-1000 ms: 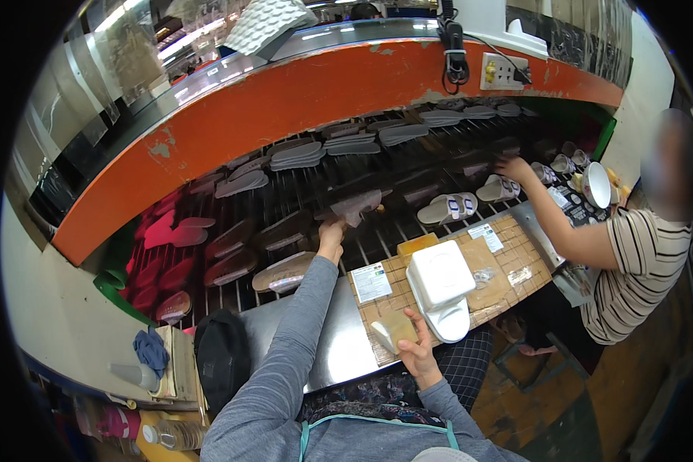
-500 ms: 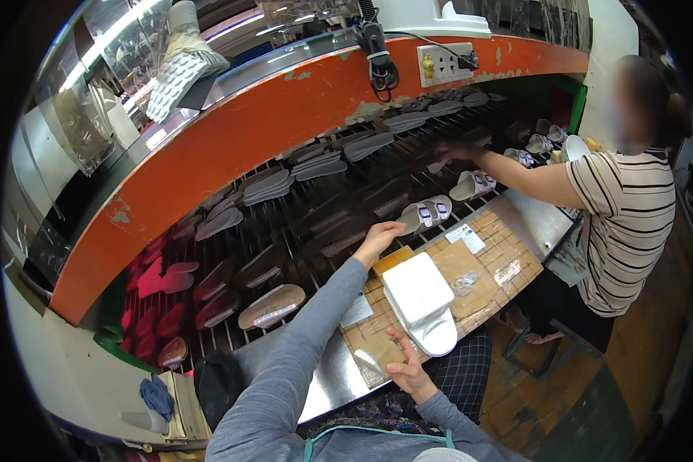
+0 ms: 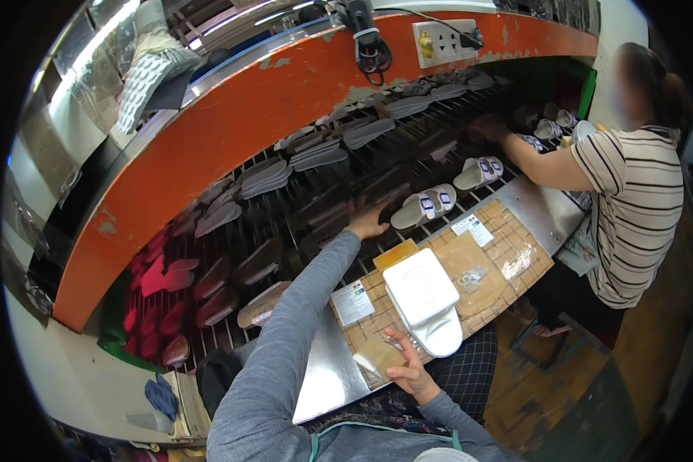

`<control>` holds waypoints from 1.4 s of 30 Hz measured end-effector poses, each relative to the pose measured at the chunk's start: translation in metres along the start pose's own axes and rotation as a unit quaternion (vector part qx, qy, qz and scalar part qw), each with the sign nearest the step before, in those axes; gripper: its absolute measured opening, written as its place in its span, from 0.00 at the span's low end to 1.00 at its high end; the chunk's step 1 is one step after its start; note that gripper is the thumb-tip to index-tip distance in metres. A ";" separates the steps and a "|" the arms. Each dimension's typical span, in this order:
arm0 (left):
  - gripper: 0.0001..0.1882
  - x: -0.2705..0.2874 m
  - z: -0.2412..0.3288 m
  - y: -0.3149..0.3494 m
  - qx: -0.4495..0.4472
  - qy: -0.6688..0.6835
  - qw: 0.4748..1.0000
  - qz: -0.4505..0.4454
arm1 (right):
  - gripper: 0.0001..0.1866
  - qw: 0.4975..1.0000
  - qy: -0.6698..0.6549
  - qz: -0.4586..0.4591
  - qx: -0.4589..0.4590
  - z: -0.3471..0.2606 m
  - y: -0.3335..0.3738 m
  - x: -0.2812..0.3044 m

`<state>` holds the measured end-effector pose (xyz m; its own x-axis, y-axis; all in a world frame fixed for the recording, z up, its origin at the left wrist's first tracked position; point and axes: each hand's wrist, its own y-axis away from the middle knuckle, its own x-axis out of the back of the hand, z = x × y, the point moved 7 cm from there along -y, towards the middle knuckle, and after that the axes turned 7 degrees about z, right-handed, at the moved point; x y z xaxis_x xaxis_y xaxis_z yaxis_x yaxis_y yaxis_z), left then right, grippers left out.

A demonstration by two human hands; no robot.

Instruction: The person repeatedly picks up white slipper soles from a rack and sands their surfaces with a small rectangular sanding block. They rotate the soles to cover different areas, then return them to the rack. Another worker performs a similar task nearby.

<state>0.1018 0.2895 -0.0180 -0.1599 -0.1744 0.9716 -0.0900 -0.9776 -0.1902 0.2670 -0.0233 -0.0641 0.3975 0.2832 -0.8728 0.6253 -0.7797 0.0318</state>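
My left hand (image 3: 367,219) reaches over the dark slatted rack with its fingers apart. It is nearest to the heel end of a light sandal (image 3: 423,206) with blue-buckled white straps, and close to dark brown soles (image 3: 329,237). Held low at the table's near edge, a flat tan pad with a pale edge (image 3: 379,356) sits between the thumb and fingers of my right hand (image 3: 413,376). Just beyond that hand stands a white plastic container (image 3: 420,286), over a white rounded piece (image 3: 441,336).
A second sandal (image 3: 478,173) stands to the right on the rack. Grey soles (image 3: 266,179) lie farther back under the orange hood (image 3: 231,100). Papers, a yellow block (image 3: 395,254) and a brown sheet lie on the table. A co-worker (image 3: 631,185) sits at right, reaching over the rack.
My left hand has moved away from the sandal's heel, left and farther over the rack, and its fingers have spread. The co-worker's hand has shifted right. My right hand keeps the pad.
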 end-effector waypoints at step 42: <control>0.11 0.083 0.086 0.376 0.062 0.273 0.951 0.128 | 0.20 0.518 0.687 0.296 0.416 -0.119 0.111 -0.001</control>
<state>0.1397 -0.1026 0.0031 -0.6511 -0.3550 0.6708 0.1327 -0.9235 -0.3599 0.4162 -0.0441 -0.0015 0.8141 -0.4576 0.3576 -0.1567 -0.7660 -0.6234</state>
